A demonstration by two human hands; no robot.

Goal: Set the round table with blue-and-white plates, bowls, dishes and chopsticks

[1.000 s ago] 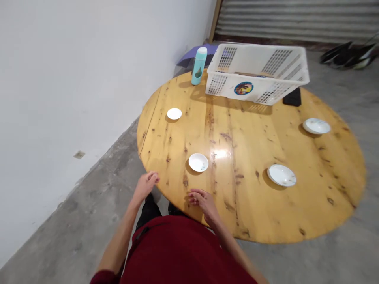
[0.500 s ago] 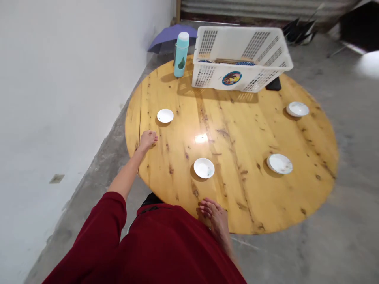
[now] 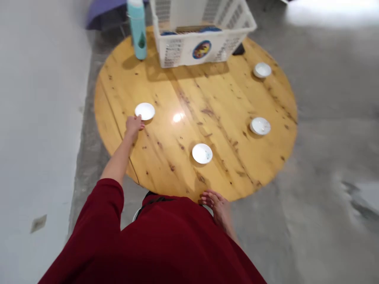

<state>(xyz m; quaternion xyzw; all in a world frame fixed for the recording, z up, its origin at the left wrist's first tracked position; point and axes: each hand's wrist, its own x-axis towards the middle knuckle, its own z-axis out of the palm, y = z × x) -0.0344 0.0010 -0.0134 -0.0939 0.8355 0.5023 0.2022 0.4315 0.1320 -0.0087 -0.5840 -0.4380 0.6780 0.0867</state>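
A small white bowl is at the left side of the round wooden table. My left hand is closed on its near-left rim, with the thumb over the edge and the other fingers below, partly hidden. My right hand is at the near edge of the table, palm down, fingers stretched out and holding nothing. Between the two hands, slightly ahead of the right one, another white bowl with a faint bluish mark stands on the table.
Two places at the right hold white bowls, one nearer and one farther. At the back stand a white plastic crate with things inside and a light blue bottle. A dark flat object lies beside the crate.
My left hand has moved forward to the left bowl and taken hold of its rim. My right hand stays near the table edge. The view has shifted, so the table sits farther left and higher.
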